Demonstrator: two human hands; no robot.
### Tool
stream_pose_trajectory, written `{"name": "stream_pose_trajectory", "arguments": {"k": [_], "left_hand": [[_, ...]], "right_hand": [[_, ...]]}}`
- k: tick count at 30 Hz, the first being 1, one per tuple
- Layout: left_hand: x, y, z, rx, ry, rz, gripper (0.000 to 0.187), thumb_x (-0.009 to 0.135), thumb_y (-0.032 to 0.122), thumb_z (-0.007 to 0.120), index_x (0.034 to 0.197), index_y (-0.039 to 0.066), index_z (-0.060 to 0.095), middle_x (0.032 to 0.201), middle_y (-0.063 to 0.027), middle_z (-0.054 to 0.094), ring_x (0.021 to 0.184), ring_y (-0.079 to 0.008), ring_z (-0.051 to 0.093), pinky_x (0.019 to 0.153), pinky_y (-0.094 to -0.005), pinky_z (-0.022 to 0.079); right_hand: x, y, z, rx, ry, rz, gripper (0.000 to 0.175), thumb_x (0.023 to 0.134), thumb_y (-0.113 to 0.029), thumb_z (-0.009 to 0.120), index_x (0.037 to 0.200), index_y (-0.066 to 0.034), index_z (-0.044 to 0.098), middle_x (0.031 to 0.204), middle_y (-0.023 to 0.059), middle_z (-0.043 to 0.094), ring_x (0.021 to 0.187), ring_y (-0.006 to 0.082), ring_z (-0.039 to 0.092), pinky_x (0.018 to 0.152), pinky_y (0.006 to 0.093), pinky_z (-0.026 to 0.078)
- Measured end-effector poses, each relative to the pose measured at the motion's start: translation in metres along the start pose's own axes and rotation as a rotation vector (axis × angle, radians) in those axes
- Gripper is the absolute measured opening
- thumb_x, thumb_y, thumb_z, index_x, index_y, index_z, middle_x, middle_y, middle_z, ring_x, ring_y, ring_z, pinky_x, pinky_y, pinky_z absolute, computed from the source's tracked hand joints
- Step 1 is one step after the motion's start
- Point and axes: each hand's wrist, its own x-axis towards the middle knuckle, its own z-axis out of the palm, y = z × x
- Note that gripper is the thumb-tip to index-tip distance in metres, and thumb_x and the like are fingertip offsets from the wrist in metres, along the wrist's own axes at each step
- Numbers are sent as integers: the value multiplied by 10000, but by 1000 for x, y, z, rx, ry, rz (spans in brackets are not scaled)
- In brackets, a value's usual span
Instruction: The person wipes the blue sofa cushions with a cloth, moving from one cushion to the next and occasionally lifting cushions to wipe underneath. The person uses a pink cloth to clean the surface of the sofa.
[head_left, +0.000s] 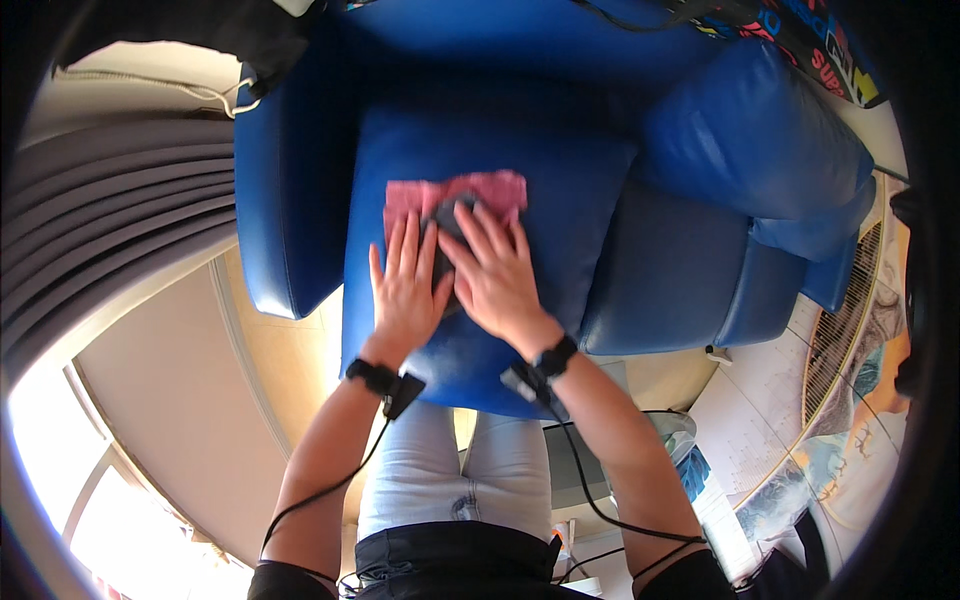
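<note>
A pink cloth (491, 187) lies spread on the blue leather-look sofa seat (487, 139). On top of it is a dark grey, soft-looking piece (444, 212), perhaps fabric, mostly hidden beneath my hands. My left hand (405, 289) rests flat over the left side of both, palm down, its thumb towards the middle. From the right, my right hand (495, 277) presses flat on the grey piece and the cloth's right part, fingers spread. Neither hand grips anything, and the thumbs nearly meet. The lower edges of the cloth are covered by the hands.
The sofa's left armrest (296, 195) rises beside the seat, and a blue cushion (750, 135) leans at the right. A grey curtain (127, 217) hangs at far left. Black cables (585, 495) run from the wrist straps along both arms. Printed fabric (825, 60) lies at upper right.
</note>
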Motion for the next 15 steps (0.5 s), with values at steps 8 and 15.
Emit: {"name": "stream_pose_trajectory", "arguments": {"k": [8,15], "left_hand": [[49,-8,8,-65,27,-127,625,960,372,473,1516,136,312,1593,-157,221,1466,-338,220,1156,-560,178],[-17,-1,6,-102,28,-29,664,925,312,522,1510,84,308,1582,-202,219,1459,-386,214,1153,-553,171]], "right_hand": [[56,3,14,-179,83,133,465,875,-270,593,1338,-221,585,1496,114,419,1404,336,325,1147,564,210],[-6,-37,14,-57,128,193,464,839,-203,615,1292,-110,579,1465,95,442,1384,268,361,1121,516,254]]}}
